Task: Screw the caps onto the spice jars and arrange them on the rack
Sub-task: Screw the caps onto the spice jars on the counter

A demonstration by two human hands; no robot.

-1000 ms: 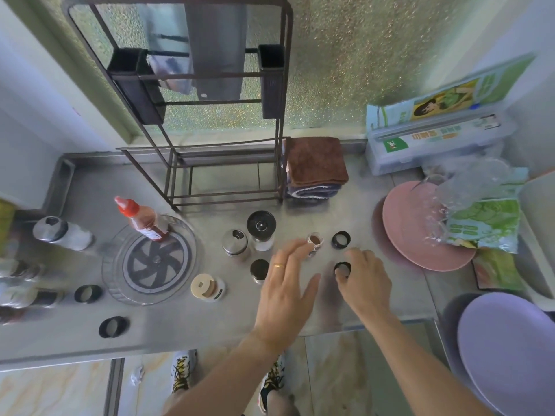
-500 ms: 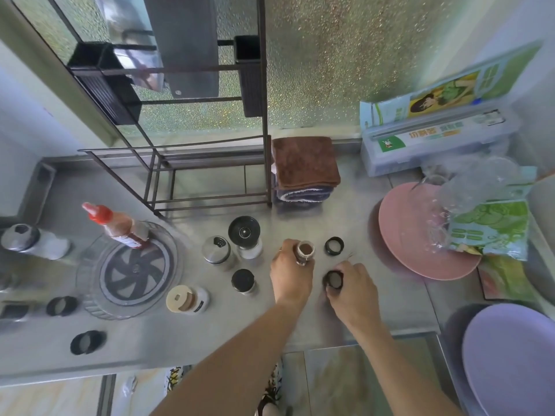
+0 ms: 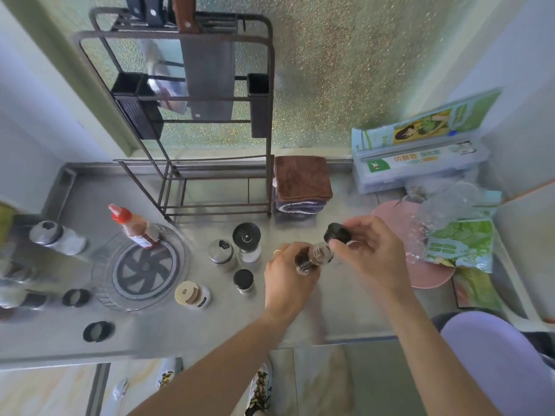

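Observation:
My left hand (image 3: 288, 274) grips a small open glass spice jar (image 3: 313, 256), lifted off the steel counter and tilted to the right. My right hand (image 3: 365, 250) pinches a black cap (image 3: 337, 233) just above and right of the jar's mouth, apart from it. The dark wire rack (image 3: 192, 175) stands at the back, its bottom shelf bare. Capped jars stand left of my hands: a steel-topped shaker (image 3: 221, 253), a black-lidded jar (image 3: 247, 241), a small dark-capped jar (image 3: 244, 280) and a tan-lidded jar (image 3: 192, 295).
A clear turntable (image 3: 141, 267) holds a red-capped sauce bottle (image 3: 133, 226). Two loose black caps (image 3: 75, 297) (image 3: 97, 331) and more jars (image 3: 55, 237) lie at the left. A folded brown towel (image 3: 301, 181), a pink plate (image 3: 390, 214), bags and a wrap box (image 3: 417, 163) crowd the right.
My left hand closed on the open jar and lifted it off the counter. My right hand picked up a black cap and raised it beside the jar's mouth.

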